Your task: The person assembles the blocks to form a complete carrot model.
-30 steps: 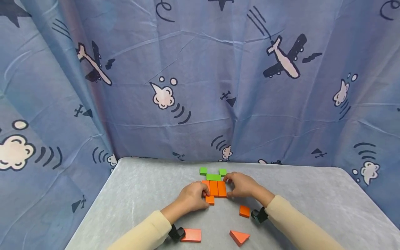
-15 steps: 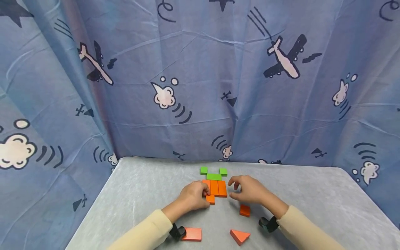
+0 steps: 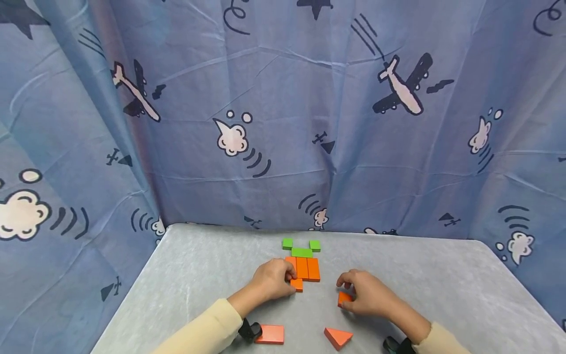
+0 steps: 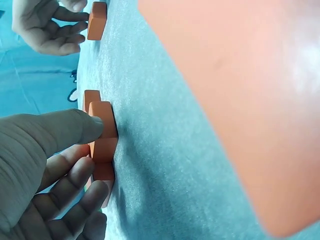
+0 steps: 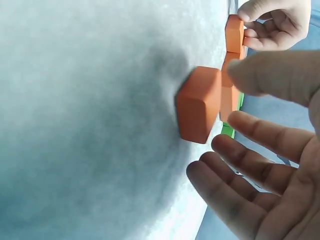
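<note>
In the head view, three long orange blocks point(image 3: 307, 269) lie side by side, with a green rectangular block point(image 3: 302, 252) behind them. A small orange block point(image 3: 297, 285) touches their near edge at the left. My left hand point(image 3: 271, 280) pinches this small block; in the left wrist view the thumb point(image 4: 92, 129) presses its near face and curled fingers stay beside the row. My right hand point(image 3: 366, 294) is over a separate orange block point(image 3: 343, 299) at the right. In the right wrist view its thumb and spread fingers stand around that block point(image 5: 199, 105), apparently without gripping it.
Two green cubes, a left one point(image 3: 288, 243) and a right one point(image 3: 315, 246), sit behind the green block. Nearer me are a coral rectangular block point(image 3: 270, 334), beside the left wrist, and a coral triangular block point(image 3: 338, 338). A patterned blue curtain point(image 3: 274, 123) hangs behind the table point(image 3: 212, 255).
My right hand has left the right side of the long orange blocks and moved right and toward me, to the separate orange block. The left hand has stayed in place.
</note>
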`<state>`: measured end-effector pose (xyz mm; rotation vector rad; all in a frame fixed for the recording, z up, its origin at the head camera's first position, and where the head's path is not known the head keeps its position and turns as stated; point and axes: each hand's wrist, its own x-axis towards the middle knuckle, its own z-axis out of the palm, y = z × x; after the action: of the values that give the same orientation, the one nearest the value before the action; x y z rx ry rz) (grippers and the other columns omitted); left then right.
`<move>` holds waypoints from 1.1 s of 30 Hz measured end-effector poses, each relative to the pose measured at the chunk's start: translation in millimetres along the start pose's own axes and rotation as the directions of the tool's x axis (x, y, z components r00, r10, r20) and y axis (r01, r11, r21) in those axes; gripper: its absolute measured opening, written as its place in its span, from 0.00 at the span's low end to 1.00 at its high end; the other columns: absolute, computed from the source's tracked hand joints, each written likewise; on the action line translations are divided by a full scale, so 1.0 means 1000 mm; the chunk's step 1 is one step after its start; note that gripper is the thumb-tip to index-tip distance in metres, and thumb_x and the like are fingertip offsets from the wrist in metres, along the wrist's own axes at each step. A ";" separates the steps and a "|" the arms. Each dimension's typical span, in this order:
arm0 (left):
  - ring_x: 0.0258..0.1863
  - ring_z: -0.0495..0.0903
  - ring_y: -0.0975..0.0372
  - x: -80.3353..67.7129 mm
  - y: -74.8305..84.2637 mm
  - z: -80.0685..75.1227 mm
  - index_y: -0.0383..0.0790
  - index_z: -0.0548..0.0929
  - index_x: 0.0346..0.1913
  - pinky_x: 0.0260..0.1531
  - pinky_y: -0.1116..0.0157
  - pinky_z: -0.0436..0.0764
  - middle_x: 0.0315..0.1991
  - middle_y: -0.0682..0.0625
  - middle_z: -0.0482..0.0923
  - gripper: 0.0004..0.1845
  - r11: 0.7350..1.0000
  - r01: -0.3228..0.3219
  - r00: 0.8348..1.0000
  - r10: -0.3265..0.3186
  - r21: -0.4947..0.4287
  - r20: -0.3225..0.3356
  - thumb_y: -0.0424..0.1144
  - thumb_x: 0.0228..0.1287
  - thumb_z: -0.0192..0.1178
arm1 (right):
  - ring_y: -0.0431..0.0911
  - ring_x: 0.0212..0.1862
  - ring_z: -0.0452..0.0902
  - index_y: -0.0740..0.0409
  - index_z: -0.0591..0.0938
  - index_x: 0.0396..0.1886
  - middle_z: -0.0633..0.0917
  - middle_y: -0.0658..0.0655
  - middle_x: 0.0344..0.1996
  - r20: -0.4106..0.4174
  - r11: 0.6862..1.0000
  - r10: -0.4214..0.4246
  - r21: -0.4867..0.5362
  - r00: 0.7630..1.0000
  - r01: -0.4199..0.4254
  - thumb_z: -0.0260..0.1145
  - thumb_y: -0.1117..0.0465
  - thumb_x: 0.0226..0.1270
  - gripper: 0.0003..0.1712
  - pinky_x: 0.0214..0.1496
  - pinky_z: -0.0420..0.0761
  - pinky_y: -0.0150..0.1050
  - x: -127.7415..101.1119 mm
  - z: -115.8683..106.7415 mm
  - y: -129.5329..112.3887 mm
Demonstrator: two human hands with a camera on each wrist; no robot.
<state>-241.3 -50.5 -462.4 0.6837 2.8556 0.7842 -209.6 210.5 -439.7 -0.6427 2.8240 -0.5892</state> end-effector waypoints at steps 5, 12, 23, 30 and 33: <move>0.26 0.72 0.73 0.000 -0.001 0.000 0.49 0.85 0.31 0.30 0.73 0.73 0.27 0.61 0.79 0.09 1.000 0.006 1.000 -0.006 -0.002 -0.010 0.41 0.45 0.73 | 0.40 0.28 0.70 0.52 0.84 0.36 0.79 0.47 0.29 -0.004 0.999 0.031 0.012 1.000 -0.030 0.77 0.60 0.44 0.16 0.29 0.73 0.33 -0.001 0.004 0.000; 0.26 0.71 0.73 0.000 -0.001 0.000 0.50 0.85 0.31 0.30 0.73 0.73 0.26 0.62 0.78 0.09 1.000 0.015 1.000 -0.014 0.016 -0.024 0.40 0.43 0.72 | 0.37 0.27 0.69 0.53 0.83 0.33 0.78 0.47 0.27 -0.023 1.000 0.001 0.020 1.000 -0.001 0.77 0.63 0.43 0.15 0.27 0.72 0.31 -0.003 0.006 -0.001; 0.25 0.71 0.73 -0.001 0.000 -0.001 0.50 0.85 0.30 0.29 0.73 0.72 0.25 0.62 0.79 0.09 1.000 0.017 1.000 -0.017 0.010 -0.024 0.40 0.43 0.73 | 0.38 0.26 0.68 0.54 0.83 0.29 0.76 0.46 0.23 -0.007 1.000 -0.026 -0.008 1.000 0.026 0.77 0.63 0.44 0.11 0.27 0.70 0.31 0.006 0.006 -0.009; 0.24 0.71 0.72 0.000 0.000 0.000 0.50 0.85 0.30 0.27 0.72 0.71 0.24 0.62 0.78 0.09 0.999 0.027 0.999 -0.026 0.031 -0.030 0.40 0.42 0.73 | 0.38 0.28 0.71 0.56 0.84 0.31 0.78 0.46 0.25 -0.058 0.989 -0.150 -0.010 0.987 0.149 0.76 0.64 0.44 0.12 0.30 0.74 0.31 0.029 0.004 -0.018; 0.23 0.71 0.72 0.000 0.001 0.000 0.50 0.85 0.30 0.27 0.72 0.71 0.24 0.62 0.78 0.09 0.999 0.034 0.999 -0.033 0.030 -0.027 0.41 0.42 0.73 | 0.38 0.29 0.71 0.54 0.84 0.31 0.78 0.45 0.26 -0.061 0.983 -0.181 -0.038 0.982 0.179 0.76 0.63 0.44 0.12 0.31 0.74 0.31 0.038 0.004 -0.023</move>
<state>-241.1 -49.5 -462.1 0.6326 2.8998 0.7525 -233.9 172.7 -437.4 -0.9081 2.8594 -0.6058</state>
